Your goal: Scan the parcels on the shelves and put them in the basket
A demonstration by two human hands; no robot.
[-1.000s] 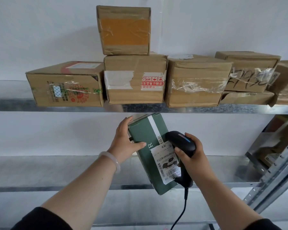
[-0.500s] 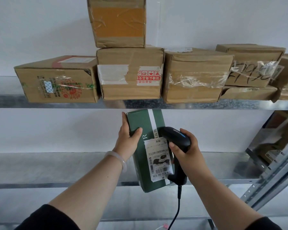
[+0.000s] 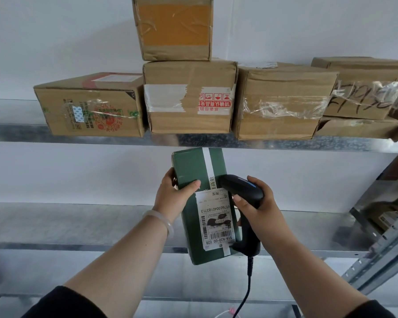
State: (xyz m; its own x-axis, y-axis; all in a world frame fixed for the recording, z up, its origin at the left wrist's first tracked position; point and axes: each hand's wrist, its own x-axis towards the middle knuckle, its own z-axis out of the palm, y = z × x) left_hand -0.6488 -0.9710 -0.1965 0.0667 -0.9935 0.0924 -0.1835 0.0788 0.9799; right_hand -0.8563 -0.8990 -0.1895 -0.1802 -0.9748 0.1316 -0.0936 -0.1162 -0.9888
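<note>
Steel shelving (image 3: pixel 14 134) | green parcel (image 3: pixel 193 166) — left hand (image 3: pixel 172 196) grips | scanner (image 3: pixel 241 189) — right hand (image 3: pixel 260 210)

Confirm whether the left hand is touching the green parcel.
Touching. Head view shows the left hand gripping the green parcel, thumb pressed on its front.

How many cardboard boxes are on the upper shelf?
6: left box, middle box, top box on it, right box, then scribbled box over flat box. The frame's right edge may hide more.
</note>
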